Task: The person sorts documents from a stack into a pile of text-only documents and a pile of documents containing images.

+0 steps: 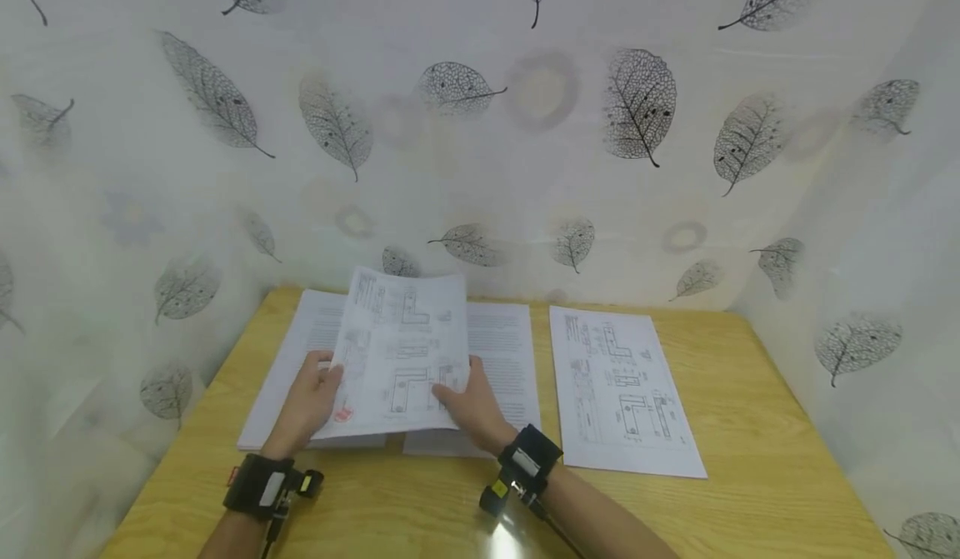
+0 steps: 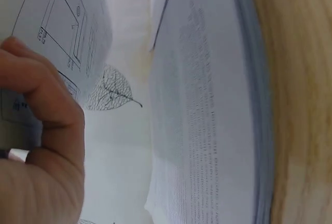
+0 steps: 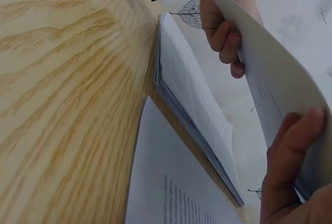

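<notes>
Between both hands, a sheaf of paper with technical drawings (image 1: 405, 334) is held up and tilted, a red stamp mark at its lower left corner. My left hand (image 1: 313, 392) grips its left edge, thumb in front and fingers curled behind. On the right edge, my right hand (image 1: 478, 405) pinches it with the thumb across the printed face. In the right wrist view the paper bows slightly between the hands. Below it lie a thick stack of text pages (image 3: 181, 73) on the left and another text pile (image 3: 171, 167) beside it, both partly covered in the head view.
Farther right on the wooden table (image 1: 750, 426) lies a separate drawing sheet (image 1: 622, 392) with a similar drawing. A pale leaf-patterned curtain (image 1: 525, 167) hangs along the back and sides. Each wrist wears a black camera strap (image 1: 258, 486) with a cable.
</notes>
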### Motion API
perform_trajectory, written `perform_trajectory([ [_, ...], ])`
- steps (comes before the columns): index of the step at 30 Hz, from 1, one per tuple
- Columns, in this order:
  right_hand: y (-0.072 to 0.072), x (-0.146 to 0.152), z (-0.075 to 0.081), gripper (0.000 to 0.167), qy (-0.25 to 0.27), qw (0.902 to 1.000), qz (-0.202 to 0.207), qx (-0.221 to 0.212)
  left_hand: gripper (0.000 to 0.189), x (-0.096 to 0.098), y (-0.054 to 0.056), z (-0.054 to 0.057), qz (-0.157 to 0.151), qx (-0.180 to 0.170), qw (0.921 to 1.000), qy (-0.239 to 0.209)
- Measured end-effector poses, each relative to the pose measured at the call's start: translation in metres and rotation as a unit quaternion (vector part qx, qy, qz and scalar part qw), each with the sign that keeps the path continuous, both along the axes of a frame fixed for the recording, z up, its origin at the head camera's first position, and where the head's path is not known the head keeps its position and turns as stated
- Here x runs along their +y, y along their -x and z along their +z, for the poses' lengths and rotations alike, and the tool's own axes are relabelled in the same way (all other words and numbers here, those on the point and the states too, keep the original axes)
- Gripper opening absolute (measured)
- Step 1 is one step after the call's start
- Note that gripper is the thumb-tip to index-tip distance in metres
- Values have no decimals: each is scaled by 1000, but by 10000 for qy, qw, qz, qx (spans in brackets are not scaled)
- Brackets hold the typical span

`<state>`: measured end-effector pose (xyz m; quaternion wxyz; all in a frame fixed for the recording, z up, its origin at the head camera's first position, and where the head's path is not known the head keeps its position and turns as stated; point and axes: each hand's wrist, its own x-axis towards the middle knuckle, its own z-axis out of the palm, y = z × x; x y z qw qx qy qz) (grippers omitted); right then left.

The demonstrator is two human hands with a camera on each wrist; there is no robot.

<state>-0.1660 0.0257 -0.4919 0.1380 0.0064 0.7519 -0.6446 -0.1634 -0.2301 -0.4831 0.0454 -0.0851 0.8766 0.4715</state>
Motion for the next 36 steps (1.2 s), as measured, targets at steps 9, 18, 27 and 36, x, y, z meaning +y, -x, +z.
perform_trajectory([
  [9, -8, 24, -6, 56, -1038, 9937, -135, 390, 61, 30, -8, -6, -812, 324, 9937, 695],
  [18, -9, 70, -1, 62, -1922, 9774, -253, 841, 51, 72, -10, -11, -1135, 551, 9890, 769],
  [27, -10, 114, 2, 60, -2073, 9753, -481, 587, 54, 111, -6, -16, -1386, 787, 9846, 716],
  [36, -8, 146, 3, 57, -2335, 9670, -813, 608, 44, 135, 6, -14, -1832, 862, 9733, 1080],
])
